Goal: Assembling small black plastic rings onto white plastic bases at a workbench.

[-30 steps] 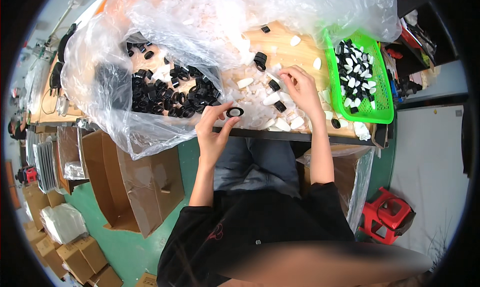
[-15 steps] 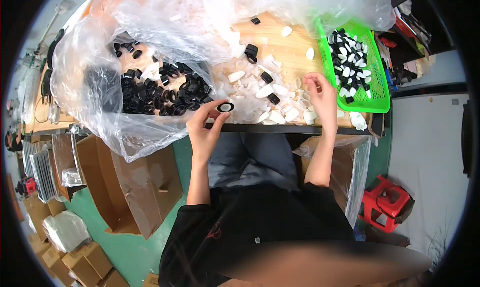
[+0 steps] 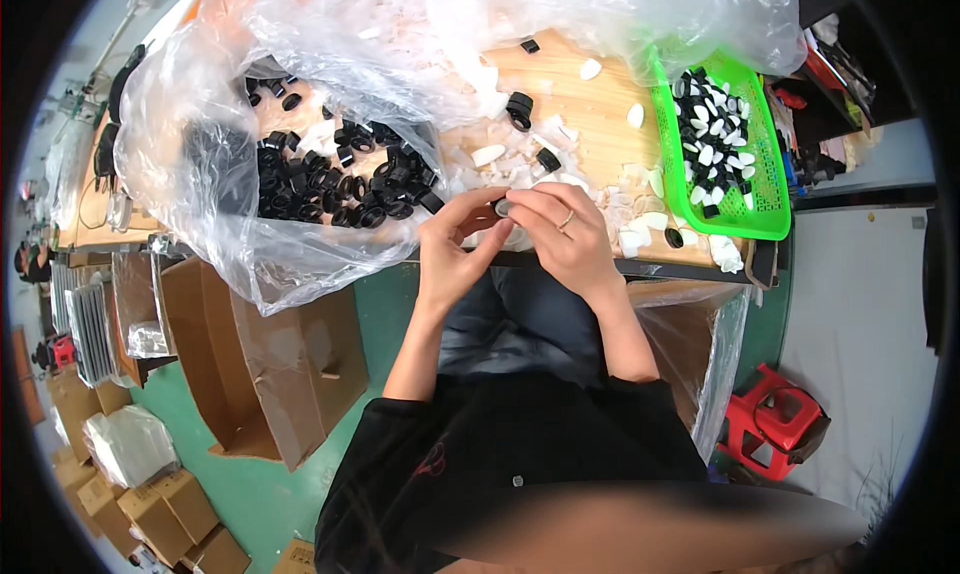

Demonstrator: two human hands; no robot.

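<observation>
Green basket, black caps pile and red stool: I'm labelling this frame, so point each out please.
green basket [image 3: 764,206], head view, bare mesh floor near its front.
black caps pile [image 3: 340,189], head view, middle of heap.
red stool [image 3: 780,424], head view, seat top.

I am seeing a green basket [image 3: 762,206] sitting at two o'clock on the wooden counter [image 3: 585,109], with black and white pieces lying inside it. A big clear plastic bag [image 3: 240,244] is sprawling from ten to twelve o'clock. Open cardboard boxes [image 3: 285,364] are standing on the green floor [image 3: 270,494] at eight o'clock, smaller ones [image 3: 150,509] lying lower left. A red stool [image 3: 775,429] is sitting at four o'clock.
</observation>
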